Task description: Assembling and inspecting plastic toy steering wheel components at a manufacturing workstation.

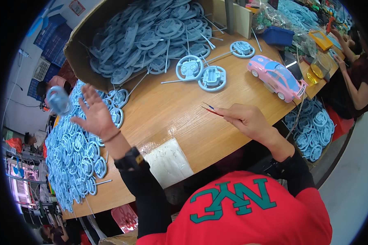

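A cardboard box at the tabletop's far edge held heaped blue wheel-shaped parts, while the right hand, grip pinched together on thin red and blue wires pointing left above mid-tabletop, and the left hand, fingers spread apart, hovered over loose blue parts.

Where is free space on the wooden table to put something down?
The bare wood of the table between the left hand and the right hand is free, bordered below by a white sheet. It is crowded at the left, where blue wheel-shaped parts lie heaped, and near the cardboard box and the pink toy car.
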`<act>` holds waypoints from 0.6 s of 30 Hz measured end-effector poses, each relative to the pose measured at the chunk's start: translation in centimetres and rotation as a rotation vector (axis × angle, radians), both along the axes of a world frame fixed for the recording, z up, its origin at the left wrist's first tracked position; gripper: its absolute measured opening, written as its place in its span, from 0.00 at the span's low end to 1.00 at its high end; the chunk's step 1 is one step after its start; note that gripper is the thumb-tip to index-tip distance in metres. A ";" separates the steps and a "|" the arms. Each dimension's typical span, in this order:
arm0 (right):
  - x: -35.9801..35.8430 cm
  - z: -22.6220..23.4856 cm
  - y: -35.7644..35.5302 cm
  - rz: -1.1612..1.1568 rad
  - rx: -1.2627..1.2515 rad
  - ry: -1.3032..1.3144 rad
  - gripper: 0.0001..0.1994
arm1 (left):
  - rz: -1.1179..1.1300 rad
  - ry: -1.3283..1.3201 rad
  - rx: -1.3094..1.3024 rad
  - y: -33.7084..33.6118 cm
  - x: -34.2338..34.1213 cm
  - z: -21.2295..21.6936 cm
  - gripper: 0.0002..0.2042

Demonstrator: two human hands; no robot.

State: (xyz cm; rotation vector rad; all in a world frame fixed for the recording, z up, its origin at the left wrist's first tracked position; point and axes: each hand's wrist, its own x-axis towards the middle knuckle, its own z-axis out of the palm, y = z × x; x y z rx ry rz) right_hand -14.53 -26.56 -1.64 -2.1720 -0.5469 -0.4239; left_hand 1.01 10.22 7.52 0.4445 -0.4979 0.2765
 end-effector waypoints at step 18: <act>-0.1 -0.8 -1.5 -0.073 -0.015 0.008 0.14 | 0.774 -0.136 1.979 -18.6 7.1 -12.5 0.15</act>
